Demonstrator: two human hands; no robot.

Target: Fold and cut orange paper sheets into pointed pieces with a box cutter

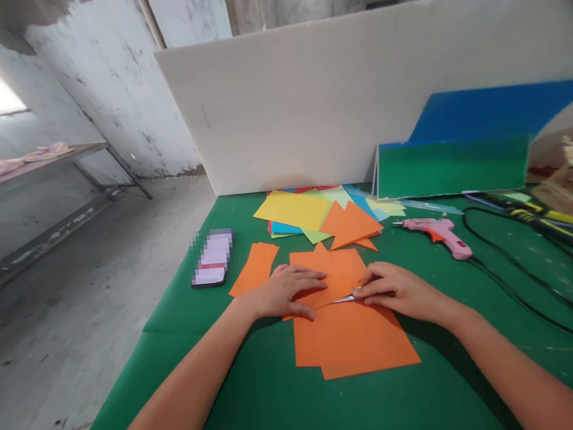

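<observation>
My left hand [293,289] lies flat with its fingers stretched out, pressing on a sheet of orange paper [331,264]. In my right hand [398,290] is a craft knife [345,299], its thin metal blade pointing left and most of its handle hidden by the fingers. The blade touches the orange paper just right of my left hand. Nearer to me, more orange sheets [365,342] overlap, partly under the upper sheet. A narrower orange piece [254,268] lies left of my left hand.
A phone [213,258] lies at left on the green table [262,391]. Behind my hands are folded orange pieces [352,226] and a pile of coloured paper [290,208]. A pink glue gun [438,234] with a black cord is at right. A white board [277,109] stands behind.
</observation>
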